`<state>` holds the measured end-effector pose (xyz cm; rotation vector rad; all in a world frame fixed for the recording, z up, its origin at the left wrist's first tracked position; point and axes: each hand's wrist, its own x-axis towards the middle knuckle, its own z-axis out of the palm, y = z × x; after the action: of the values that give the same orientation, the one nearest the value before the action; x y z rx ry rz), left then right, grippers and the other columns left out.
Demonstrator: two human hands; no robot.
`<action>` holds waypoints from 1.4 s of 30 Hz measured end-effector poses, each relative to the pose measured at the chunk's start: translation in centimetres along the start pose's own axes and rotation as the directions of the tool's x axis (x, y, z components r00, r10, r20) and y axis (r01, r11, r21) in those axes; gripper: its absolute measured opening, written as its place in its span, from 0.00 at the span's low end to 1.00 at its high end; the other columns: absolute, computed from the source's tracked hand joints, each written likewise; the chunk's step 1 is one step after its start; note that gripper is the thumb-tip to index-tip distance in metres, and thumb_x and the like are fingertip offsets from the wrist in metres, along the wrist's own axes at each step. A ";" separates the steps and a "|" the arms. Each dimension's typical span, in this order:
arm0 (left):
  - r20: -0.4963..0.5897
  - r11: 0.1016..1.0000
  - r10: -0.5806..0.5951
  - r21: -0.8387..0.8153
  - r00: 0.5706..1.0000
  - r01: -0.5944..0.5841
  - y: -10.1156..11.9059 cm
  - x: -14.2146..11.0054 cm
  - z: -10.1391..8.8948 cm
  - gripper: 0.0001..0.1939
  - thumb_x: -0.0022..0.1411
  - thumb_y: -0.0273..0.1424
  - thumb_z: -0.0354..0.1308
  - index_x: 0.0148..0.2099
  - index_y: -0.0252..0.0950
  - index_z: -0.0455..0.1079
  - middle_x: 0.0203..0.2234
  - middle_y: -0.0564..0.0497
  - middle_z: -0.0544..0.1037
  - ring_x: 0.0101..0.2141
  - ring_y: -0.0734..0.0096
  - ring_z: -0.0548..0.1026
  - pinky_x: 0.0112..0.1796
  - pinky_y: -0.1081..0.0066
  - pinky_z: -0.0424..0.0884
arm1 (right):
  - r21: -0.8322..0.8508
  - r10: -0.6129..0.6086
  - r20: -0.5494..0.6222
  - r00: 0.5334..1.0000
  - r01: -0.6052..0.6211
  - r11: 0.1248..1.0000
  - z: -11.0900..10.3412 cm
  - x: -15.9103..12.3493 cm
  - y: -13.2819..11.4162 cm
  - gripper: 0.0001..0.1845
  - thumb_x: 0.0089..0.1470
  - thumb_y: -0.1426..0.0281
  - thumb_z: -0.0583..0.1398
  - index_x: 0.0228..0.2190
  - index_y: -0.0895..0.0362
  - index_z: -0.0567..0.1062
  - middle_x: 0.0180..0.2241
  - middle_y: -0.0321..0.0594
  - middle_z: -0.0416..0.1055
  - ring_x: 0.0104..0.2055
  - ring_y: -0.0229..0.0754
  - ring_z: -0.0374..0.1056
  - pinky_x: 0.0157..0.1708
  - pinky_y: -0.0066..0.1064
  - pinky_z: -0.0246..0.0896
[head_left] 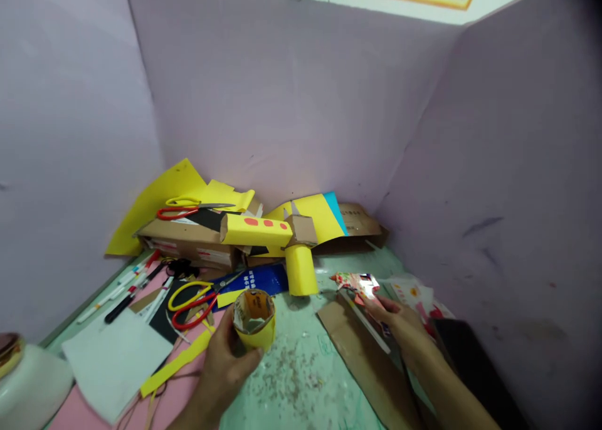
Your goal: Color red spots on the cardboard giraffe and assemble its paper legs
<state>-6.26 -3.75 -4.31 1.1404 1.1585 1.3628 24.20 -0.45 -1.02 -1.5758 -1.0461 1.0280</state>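
My left hand (227,358) is closed around a short cardboard tube (263,340) wrapped in yellow paper. The tube's open end faces up, showing a printed brown inside with a whitish piece in it. On the right, my right hand (399,323) grips a floral-patterned glue gun (353,282), its nozzle pointing left above a flat strip of brown cardboard (376,370). Beyond the two hands stands a yellow paper-covered cardboard construction (301,270): an upright tube, a brown box joint and a long piece with red spots reaching left.
Red-and-yellow scissors (190,314) lie left of the tube, near pens (123,306) and white paper (117,361). A second pair of scissors (177,213) rests on a cardboard box (188,237). A white pot (35,380) stands at the left edge. Walls enclose the table (296,367).
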 end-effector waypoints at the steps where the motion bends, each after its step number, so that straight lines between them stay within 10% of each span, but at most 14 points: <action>1: 0.001 1.000 0.004 0.004 1.000 -0.004 -0.2 0.0 0.0 0.30 0.46 0.33 0.64 0.52 0.36 0.61 0.47 0.43 0.78 0.47 0.52 0.76 0.48 0.60 0.72 | 0.007 0.010 -0.006 1.000 -0.010 1.000 -0.1 -0.1 -0.1 0.18 0.45 0.60 0.67 0.34 0.62 0.78 0.22 0.35 0.73 0.25 0.41 0.68 0.25 0.29 0.58; 9: 0.012 0.995 -0.043 0.085 0.999 0.042 0.8 0.1 0.6 0.31 0.39 0.33 0.65 0.48 0.34 0.64 0.45 0.39 0.80 0.46 0.46 0.78 0.46 0.57 0.74 | 0.238 -0.129 0.263 0.956 0.066 0.969 2.6 -5.8 -3.0 0.29 0.44 0.59 0.69 0.47 0.57 0.73 0.35 0.42 0.77 0.40 0.50 0.73 0.36 0.33 0.66; 22: -0.029 0.930 -0.027 0.365 0.999 0.035 1.5 0.0 0.6 0.29 0.39 0.32 0.66 0.48 0.35 0.69 0.40 0.44 0.82 0.43 0.51 0.79 0.45 0.60 0.75 | 0.342 -0.195 0.355 0.914 0.067 0.937 2.4 -7.4 -1.4 0.17 0.49 0.60 0.68 0.39 0.56 0.80 0.42 0.45 0.79 0.45 0.50 0.73 0.48 0.39 0.66; 27: -0.048 0.937 0.009 0.349 0.999 0.008 1.4 0.0 1.0 0.28 0.40 0.35 0.66 0.47 0.35 0.69 0.40 0.43 0.81 0.43 0.49 0.79 0.46 0.58 0.74 | 0.209 -0.056 0.301 0.952 -0.009 0.978 2.2 -7.3 -0.7 0.22 0.40 0.60 0.71 0.37 0.58 0.78 0.32 0.44 0.80 0.33 0.50 0.76 0.26 0.32 0.68; 33: -0.047 0.907 0.029 0.421 0.998 -0.007 0.8 0.2 0.3 0.29 0.43 0.36 0.64 0.50 0.35 0.67 0.42 0.43 0.80 0.45 0.50 0.78 0.47 0.59 0.73 | 0.115 -0.138 0.323 0.936 0.106 0.988 2.0 -7.0 -0.4 0.24 0.49 0.65 0.65 0.48 0.55 0.73 0.46 0.45 0.77 0.47 0.53 0.73 0.49 0.43 0.65; 42: -0.053 0.875 0.045 0.483 0.998 -0.014 1.5 -0.1 0.9 0.28 0.44 0.39 0.65 0.48 0.36 0.69 0.38 0.46 0.82 0.39 0.54 0.80 0.41 0.62 0.76 | -0.121 -0.156 0.467 0.870 0.238 0.964 2.1 -7.9 -1.3 0.18 0.52 0.62 0.62 0.44 0.53 0.78 0.41 0.44 0.78 0.42 0.53 0.73 0.45 0.40 0.67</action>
<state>-5.50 -3.89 -2.73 1.4773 1.5918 1.1654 19.83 -7.14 0.95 -1.3518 -1.6254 1.2184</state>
